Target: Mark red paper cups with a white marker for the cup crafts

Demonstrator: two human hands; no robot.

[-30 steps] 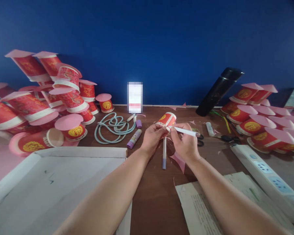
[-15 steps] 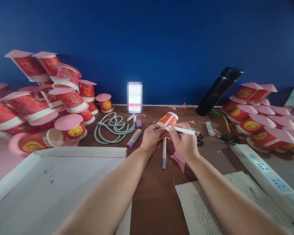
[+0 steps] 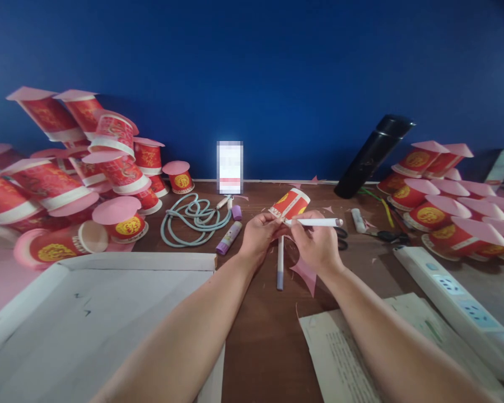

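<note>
My left hand (image 3: 256, 238) is closed on the rim of a red paper cup (image 3: 296, 202) with a yellow emblem and a white stripe. The cup leans away from me, its base end raised. My right hand (image 3: 319, 243) grips a white marker pen (image 3: 319, 222), which lies almost level, its tip end at the cup's rim by my left fingertips. The fingers hide the exact contact. Below the hands, another white pen with a grey-purple end (image 3: 280, 268) lies on the table beside a pink paper scrap (image 3: 306, 275).
Red cups with pink paper tops are piled at left (image 3: 117, 173) and right (image 3: 432, 212). Around the hands are a coiled cable (image 3: 185, 224), a purple glue stick (image 3: 229, 238), black scissors handles (image 3: 341, 238), a black flask (image 3: 372, 159), a power strip (image 3: 449, 285) and a white box lid (image 3: 138, 260).
The cup has tilted, with its upper end shifting slightly right and down and more of its side showing. The marker pen has swung up to nearly level. Both hands stay in about the same place.
</note>
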